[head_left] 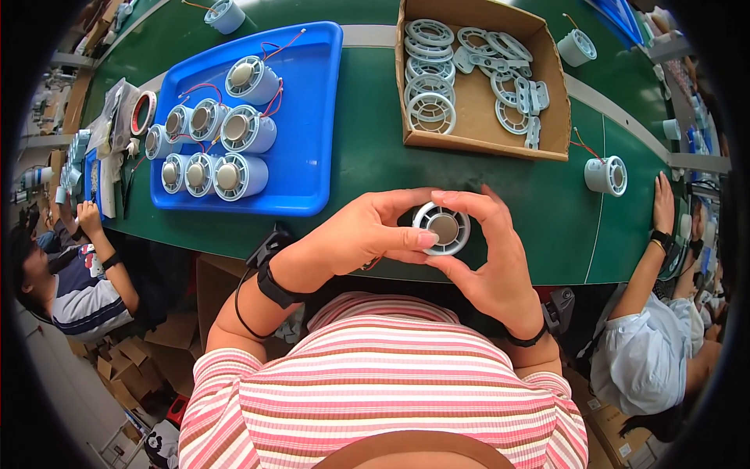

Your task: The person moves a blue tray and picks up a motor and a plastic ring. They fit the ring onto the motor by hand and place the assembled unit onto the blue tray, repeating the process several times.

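Note:
Between my two hands, close to the table's near edge, is a light-blue cylindrical housing [445, 227] with a spoked ring round a grey metal disc. Its spoked face is turned up toward me. My left hand [367, 234] is closed round its left side, the thumb pressing on the rim. My right hand [494, 262] grips it too, fingertips on the upper rim and thumb at the lower edge. The fingers hide most of the body. A bit of red wire shows below my left hand.
To the left, a blue tray [301, 176] carries several similar housings with red wires. An open cardboard box [484, 146] of pale rings and brackets stands beyond my hands. Single housings [605, 175] stand about the green table [371, 141]. People work at both sides.

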A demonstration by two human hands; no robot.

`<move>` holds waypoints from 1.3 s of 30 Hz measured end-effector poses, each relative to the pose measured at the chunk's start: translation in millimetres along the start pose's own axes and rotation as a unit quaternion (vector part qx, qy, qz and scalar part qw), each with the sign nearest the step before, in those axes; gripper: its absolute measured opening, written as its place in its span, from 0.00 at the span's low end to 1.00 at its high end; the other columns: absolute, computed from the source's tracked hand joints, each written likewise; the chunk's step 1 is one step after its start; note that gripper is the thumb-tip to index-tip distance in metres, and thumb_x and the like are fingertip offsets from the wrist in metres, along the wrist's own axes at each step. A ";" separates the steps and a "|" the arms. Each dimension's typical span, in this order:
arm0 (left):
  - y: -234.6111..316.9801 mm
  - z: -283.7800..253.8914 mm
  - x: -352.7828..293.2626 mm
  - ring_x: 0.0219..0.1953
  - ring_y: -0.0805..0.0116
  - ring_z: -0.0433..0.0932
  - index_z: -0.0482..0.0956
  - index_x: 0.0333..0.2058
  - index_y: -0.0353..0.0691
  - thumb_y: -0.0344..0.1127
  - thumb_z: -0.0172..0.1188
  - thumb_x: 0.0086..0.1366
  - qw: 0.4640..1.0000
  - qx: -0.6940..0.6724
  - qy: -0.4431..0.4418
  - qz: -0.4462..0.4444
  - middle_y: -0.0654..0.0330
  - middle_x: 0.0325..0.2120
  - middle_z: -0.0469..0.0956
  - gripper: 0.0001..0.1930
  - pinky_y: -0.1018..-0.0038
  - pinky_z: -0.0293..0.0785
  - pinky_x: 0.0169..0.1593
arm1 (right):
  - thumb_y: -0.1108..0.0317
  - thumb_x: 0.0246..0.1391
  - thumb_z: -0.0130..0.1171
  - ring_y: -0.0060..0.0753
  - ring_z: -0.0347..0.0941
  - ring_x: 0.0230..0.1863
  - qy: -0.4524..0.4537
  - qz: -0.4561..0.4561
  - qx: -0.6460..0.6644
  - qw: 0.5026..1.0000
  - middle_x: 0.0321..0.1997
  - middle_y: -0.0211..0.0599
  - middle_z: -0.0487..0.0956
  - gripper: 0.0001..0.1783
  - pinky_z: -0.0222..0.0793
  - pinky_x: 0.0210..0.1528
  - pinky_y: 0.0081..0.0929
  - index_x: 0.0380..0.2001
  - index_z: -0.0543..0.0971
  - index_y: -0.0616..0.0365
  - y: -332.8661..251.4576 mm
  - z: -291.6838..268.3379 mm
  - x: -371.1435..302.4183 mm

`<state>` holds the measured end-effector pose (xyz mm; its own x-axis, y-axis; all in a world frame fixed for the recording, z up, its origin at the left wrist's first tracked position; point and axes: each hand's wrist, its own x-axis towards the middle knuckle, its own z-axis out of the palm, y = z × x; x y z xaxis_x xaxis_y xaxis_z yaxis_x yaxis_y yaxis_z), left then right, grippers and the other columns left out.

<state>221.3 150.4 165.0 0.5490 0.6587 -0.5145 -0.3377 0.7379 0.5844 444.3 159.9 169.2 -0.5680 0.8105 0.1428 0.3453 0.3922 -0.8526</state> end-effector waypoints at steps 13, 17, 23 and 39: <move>15.1 -15.8 -46.0 0.47 0.59 0.80 0.77 0.57 0.39 0.33 0.70 0.62 0.620 0.635 0.296 0.353 0.57 0.50 0.78 0.24 0.63 0.74 0.50 | 0.79 0.43 0.71 0.46 0.73 0.56 0.190 0.060 -0.172 0.965 0.55 0.39 0.75 0.31 0.68 0.60 0.35 0.54 0.80 0.55 24.4 -28.2 -16.9; 46.1 -46.9 -70.7 0.56 0.57 0.73 0.79 0.54 0.42 0.30 0.69 0.59 0.337 0.765 0.485 0.257 0.57 0.53 0.76 0.22 0.55 0.63 0.60 | 0.77 0.51 0.68 0.40 0.72 0.59 0.289 0.103 -0.287 0.907 0.59 0.41 0.74 0.28 0.66 0.63 0.33 0.58 0.77 0.56 86.0 -98.0 -37.5; 52.4 -62.3 -72.4 0.57 0.55 0.74 0.78 0.54 0.40 0.29 0.68 0.60 0.380 0.758 0.472 0.241 0.55 0.54 0.75 0.22 0.52 0.62 0.61 | 0.73 0.53 0.69 0.42 0.75 0.54 0.385 0.083 -0.499 0.772 0.56 0.40 0.77 0.23 0.68 0.59 0.37 0.53 0.79 0.58 59.8 -110.9 -5.9; 28.4 -33.8 -45.5 0.50 0.58 0.76 0.76 0.54 0.37 0.40 0.71 0.61 0.417 0.729 0.485 0.245 0.55 0.48 0.77 0.25 0.58 0.61 0.61 | 0.61 0.45 0.69 0.51 0.80 0.28 -0.072 0.169 -0.492 0.851 0.23 0.46 0.82 0.12 0.75 0.32 0.41 0.23 0.85 0.60 39.3 -75.3 132.9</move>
<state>160.9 146.3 183.8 -0.1185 0.9492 0.2915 0.9837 0.0723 0.1646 438.7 315.7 192.5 -0.3735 0.9155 -0.1496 0.9252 0.3793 0.0112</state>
